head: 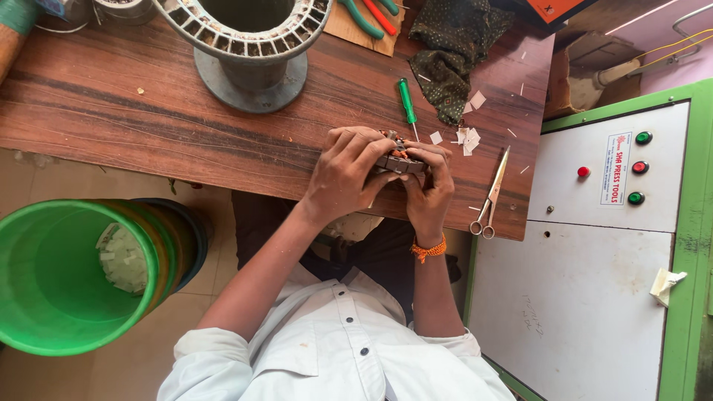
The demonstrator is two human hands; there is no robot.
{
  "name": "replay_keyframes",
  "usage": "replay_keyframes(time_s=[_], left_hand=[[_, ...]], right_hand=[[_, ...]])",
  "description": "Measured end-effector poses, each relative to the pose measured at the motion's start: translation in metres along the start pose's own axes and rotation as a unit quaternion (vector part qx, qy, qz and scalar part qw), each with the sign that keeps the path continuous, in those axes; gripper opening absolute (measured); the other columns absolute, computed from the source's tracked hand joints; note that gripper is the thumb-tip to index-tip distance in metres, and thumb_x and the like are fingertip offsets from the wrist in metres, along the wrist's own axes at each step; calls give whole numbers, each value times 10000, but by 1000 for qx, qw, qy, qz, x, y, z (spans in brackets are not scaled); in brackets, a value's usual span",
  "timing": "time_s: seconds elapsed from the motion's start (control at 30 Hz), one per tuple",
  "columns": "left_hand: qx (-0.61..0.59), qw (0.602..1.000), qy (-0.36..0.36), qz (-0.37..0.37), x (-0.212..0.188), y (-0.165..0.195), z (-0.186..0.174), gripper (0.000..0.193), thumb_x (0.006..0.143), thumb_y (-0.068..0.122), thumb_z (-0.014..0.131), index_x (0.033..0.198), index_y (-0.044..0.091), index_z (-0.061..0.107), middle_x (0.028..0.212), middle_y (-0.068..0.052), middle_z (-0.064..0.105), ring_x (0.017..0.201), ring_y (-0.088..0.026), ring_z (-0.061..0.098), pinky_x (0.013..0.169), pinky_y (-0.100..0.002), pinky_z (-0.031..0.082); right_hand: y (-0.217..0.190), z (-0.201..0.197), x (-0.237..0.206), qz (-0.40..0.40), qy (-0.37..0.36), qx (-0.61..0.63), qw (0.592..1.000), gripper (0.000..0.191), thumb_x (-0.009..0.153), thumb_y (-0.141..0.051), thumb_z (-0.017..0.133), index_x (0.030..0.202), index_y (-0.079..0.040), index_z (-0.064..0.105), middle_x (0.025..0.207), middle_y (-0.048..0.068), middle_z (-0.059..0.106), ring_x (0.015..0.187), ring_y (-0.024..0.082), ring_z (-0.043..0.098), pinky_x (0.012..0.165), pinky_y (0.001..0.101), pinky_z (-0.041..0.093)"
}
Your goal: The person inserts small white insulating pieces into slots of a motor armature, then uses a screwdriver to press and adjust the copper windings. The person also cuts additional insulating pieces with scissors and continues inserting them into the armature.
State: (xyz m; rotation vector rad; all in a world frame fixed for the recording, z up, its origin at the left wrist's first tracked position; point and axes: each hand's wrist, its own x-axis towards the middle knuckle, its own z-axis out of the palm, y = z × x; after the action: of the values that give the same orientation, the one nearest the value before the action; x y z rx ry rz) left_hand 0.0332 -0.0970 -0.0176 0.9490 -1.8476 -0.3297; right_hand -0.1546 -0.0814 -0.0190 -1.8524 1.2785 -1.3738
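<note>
Both my hands grip a small metal motor part with copper windings (397,157) at the near edge of the wooden table (148,119). My left hand (345,174) wraps over its left side, fingers curled on top. My right hand (431,186), with an orange thread band at the wrist, holds its right side. Most of the part is hidden by my fingers. Just beyond my hands lies a green-handled screwdriver (406,102), with scraps of white paper (468,137) to its right.
Scissors (490,197) lie at the table's right edge. A large grey metal stator on a round base (249,44) stands at the back, near a dark cloth (453,44) and pliers (368,16). A green bucket (67,275) sits lower left; a white cabinet with coloured buttons (594,223) is right.
</note>
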Motion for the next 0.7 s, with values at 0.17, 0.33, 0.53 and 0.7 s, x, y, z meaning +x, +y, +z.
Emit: replay_keyframes(time_s=[0.17, 0.33, 0.53, 0.7], left_hand=[[7, 1000, 9, -8, 0, 5, 6, 423, 903, 274, 803, 1222, 87, 598, 1214, -64, 614, 1219, -272, 574, 1095, -446, 388], [15, 1000, 7, -4, -1, 4, 7, 396, 922, 279, 780, 1216, 86, 598, 1214, -69, 611, 1205, -275, 573, 1078, -447, 389], [12, 1000, 0, 5, -1, -2, 8, 363, 938, 266, 771, 1205, 94, 594, 1202, -59, 627, 1183, -249, 591, 1067, -438, 394], [10, 1000, -13, 7, -1, -5, 8, 351, 937, 248, 768, 1202, 96, 596, 1192, -58, 626, 1171, -248, 588, 1050, -440, 399]], right_hand=[[7, 2, -3, 4, 11, 19, 1000, 301, 983, -219, 752, 1208, -54, 638, 1254, 73, 670, 1216, 192, 623, 1039, 344, 551], [8, 3, -4, -2, 22, 5, 1000, 283, 981, -195, 761, 1200, -59, 645, 1252, 69, 673, 1216, 191, 623, 1058, 345, 542], [2, -1, -4, 13, -2, 29, 999, 338, 974, -233, 767, 1239, -68, 640, 1283, 66, 652, 1264, 196, 590, 1072, 341, 524], [-1, 0, -6, 46, 5, 15, 999, 366, 971, -302, 749, 1246, -83, 647, 1298, 57, 647, 1257, 173, 604, 1010, 319, 535]])
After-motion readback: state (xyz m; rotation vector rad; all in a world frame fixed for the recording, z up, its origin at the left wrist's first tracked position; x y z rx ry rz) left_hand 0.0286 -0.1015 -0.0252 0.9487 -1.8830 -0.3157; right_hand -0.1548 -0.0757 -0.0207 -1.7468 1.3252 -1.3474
